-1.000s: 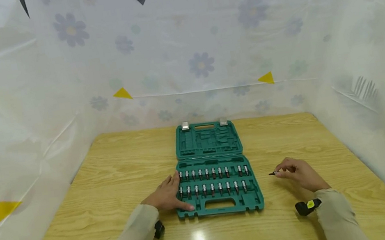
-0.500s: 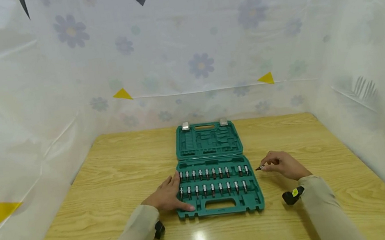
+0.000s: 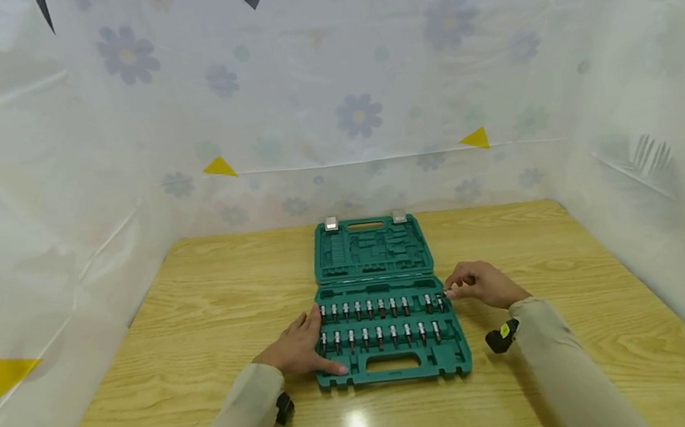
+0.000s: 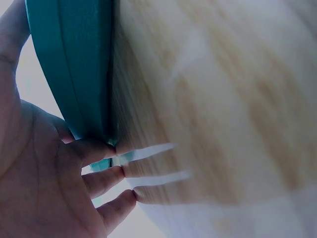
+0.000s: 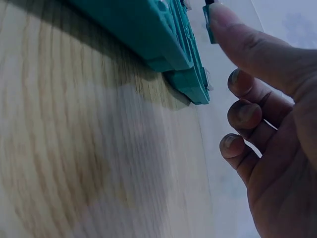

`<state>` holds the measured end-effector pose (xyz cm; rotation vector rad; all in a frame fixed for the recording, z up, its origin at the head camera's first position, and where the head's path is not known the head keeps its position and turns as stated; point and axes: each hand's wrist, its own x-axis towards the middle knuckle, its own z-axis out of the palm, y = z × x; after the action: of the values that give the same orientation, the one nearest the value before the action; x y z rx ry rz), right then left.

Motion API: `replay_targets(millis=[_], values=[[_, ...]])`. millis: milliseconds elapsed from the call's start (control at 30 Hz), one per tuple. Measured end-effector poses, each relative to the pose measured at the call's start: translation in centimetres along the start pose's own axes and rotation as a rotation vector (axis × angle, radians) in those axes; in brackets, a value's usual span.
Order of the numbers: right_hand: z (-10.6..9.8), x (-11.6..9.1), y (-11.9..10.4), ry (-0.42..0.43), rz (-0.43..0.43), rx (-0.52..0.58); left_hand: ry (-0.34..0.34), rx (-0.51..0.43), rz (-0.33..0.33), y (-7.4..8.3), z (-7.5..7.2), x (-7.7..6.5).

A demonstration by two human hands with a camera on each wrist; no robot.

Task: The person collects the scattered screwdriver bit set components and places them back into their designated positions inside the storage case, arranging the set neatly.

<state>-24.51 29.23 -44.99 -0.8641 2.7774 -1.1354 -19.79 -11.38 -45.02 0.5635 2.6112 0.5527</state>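
A green socket case (image 3: pixel 391 362) lies open on the table, with two rows of silver bit sockets (image 3: pixel 379 335) in its near half. My left hand (image 3: pixel 296 346) rests along the case's left side, thumb over the front corner. In the left wrist view its fingertips (image 4: pixel 126 198) touch the table beside the green wall (image 4: pixel 84 64). My right hand (image 3: pixel 481 283) pinches a small bit socket (image 5: pixel 210 24) between thumb and forefinger, at the right end of the back row. The other fingers (image 5: pixel 246 113) are loosely bent. In the head view the fingertips partly hide the pinched piece.
The case lid (image 3: pixel 371 250) lies back towards the wall, its moulded recesses showing and two silver latches (image 3: pixel 331 223) on its far edge. A wooden table (image 3: pixel 208 292) surrounds the case. Floral white sheeting (image 3: pixel 355 79) hangs behind and on both sides.
My right hand has moved left and away from me, bringing the bit socket from beside the case to the back row's right end. The left hand and the case have stayed put.
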Motion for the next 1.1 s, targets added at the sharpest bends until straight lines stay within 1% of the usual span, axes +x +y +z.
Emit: replay_targets(millis=[167, 300, 467, 633, 667, 733, 833, 900, 967, 1100], values=[[0.3, 0.8, -0.3, -0.013, -0.019, 0.019, 0.000, 0.003, 0.006, -0.1, 0.0, 0.1], [0.5, 1.4, -0.5, -0.041, -0.007, 0.042, 0.000, 0.005, 0.005, -0.2, 0.1, 0.2], [0.7, 2.1, -0.6, -0.065, -0.004, 0.010, 0.002, 0.004, 0.005, -0.2, 0.1, 0.2], [0.7, 2.7, -1.0, -0.094, -0.023, -0.014, 0.006, 0.009, 0.002, -0.2, 0.1, 0.2], [0.7, 2.8, -1.2, -0.100, -0.023, -0.015, 0.006, 0.009, 0.002, -0.2, 0.0, 0.2], [0.5, 2.8, -2.6, -0.117, -0.023, -0.016, 0.006, 0.008, 0.003, -0.2, 0.0, 0.1], [0.6, 3.0, -2.9, -0.131, -0.018, -0.021, 0.004, 0.006, 0.005, -0.2, 0.1, 0.1], [0.7, 3.1, -2.9, -0.142, -0.011, -0.026, 0.002, 0.004, 0.006, -0.2, 0.1, 0.1], [1.0, 3.4, -1.7, -0.148, -0.013, -0.031, 0.001, 0.003, 0.006, -0.2, 0.1, 0.1], [1.1, 3.8, -1.7, -0.173, -0.010, -0.031, -0.001, 0.001, 0.005, -0.2, 0.1, 0.0]])
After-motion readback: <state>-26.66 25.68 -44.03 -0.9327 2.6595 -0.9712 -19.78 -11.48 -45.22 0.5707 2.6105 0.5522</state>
